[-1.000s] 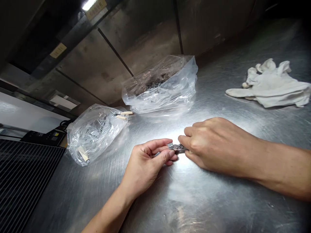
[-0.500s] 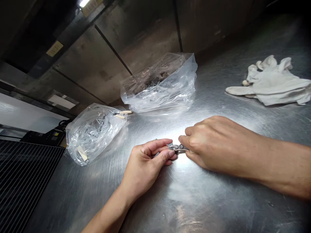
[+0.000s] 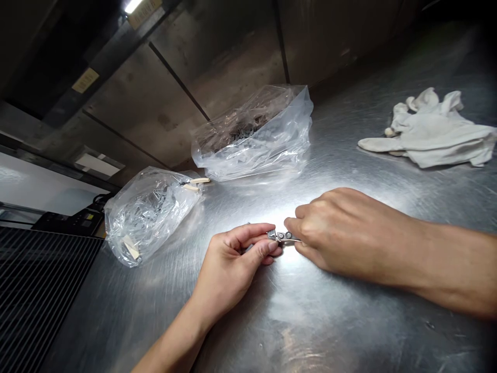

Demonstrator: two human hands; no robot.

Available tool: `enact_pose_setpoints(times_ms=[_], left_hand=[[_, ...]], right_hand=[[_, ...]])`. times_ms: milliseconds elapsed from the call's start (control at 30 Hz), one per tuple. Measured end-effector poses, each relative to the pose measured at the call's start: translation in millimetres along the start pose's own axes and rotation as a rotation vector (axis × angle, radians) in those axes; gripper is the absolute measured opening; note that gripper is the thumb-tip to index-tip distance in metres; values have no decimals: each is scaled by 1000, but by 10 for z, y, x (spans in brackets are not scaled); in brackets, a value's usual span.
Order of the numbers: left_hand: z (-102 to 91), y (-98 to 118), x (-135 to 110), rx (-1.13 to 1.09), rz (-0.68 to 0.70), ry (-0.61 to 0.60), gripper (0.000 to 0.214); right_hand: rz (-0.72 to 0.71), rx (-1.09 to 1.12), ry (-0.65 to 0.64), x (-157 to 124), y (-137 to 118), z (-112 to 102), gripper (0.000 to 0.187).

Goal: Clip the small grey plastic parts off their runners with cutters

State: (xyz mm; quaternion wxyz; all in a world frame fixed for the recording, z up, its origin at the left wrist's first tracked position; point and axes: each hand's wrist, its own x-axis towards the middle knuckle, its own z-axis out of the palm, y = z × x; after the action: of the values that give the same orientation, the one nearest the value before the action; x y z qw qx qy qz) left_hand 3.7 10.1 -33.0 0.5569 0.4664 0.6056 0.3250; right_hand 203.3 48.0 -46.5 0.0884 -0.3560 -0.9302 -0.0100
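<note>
The left hand (image 3: pixel 231 267) and the right hand (image 3: pixel 341 235) meet above the table, both curled rather than spread. Between them, a small grey metal piece (image 3: pixel 282 237) with round studs or holes along it is pinched at one end by the left thumb and fingers and at the other by the right fingertips. Its exact kind is too small to tell. It is held just above a bright glare on the stainless steel table (image 3: pixel 330 326), and the two hands almost touch around it.

Up the table, beyond the hands, lie two clear plastic bags. The nearer bag (image 3: pixel 147 220) holds a few dark, hard-to-make-out bits, and pale slips (image 3: pixel 195 184) stick out at its mouth. The farther bag (image 3: pixel 252 137) holds a heap of small dark parts. Off to the right, a crumpled pair of white cotton gloves (image 3: pixel 430 132) lies on the steel. At the table's far left edge sit a black slatted panel (image 3: pixel 39 295) and a small device with a lit display (image 3: pixel 70 224).
</note>
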Motion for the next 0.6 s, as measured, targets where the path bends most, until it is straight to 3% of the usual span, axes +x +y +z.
enact_pose_setpoints(times_ms=[133,267,600], left_hand=[[-13,-4,6,-23,17,-27,20],[-20,5,11,-82,0,-32,24],[-23,-8,25,-114,-7,-31,25]], right_hand=[[65,58,-67,34,35,-35,11],[119,66,-27,33,104,-47,12],[5,31,40,13,92,-20,9]])
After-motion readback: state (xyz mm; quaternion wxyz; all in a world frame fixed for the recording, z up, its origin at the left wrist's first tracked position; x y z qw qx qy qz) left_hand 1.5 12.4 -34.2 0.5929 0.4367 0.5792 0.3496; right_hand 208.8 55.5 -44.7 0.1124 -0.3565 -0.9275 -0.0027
